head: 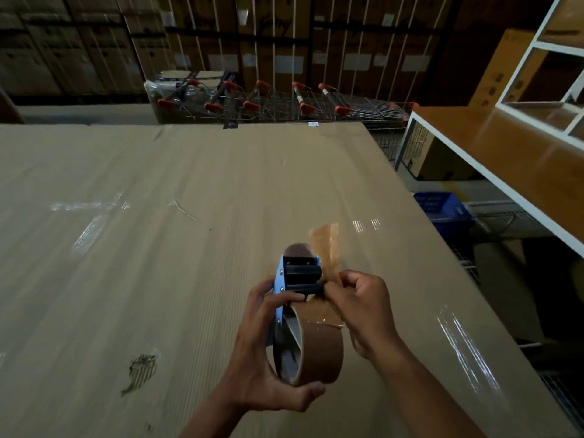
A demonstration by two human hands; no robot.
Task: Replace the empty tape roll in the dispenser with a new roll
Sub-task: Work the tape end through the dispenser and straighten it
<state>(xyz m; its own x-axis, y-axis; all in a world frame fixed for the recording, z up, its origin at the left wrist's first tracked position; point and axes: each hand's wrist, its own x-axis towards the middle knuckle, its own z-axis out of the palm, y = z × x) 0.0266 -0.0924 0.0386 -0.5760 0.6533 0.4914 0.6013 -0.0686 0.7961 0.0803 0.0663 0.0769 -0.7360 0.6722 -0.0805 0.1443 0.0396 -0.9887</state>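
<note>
Low in the frame's centre, the left hand clasps the dispenser and its new roll to steady them, while the right hand pinches the tape end, probably for threading under the roller.

The dispenser has a blue painted metal side plate with small shiny rivets, a matt black plastic roller block and a toothed metal blade at its far end. The roll on it is brown plastic tape, smooth with a dull sheen; its hub looks like grey plastic. The loose tape end is thin, translucent and wrinkled. Underneath lies corrugated cardboard, matt and ribbed, scuffed and torn near its near left corner, with strips of glossy clear tape catching light along the right edge. To the right, a bench shows glossy wood with a white painted frame.
</note>
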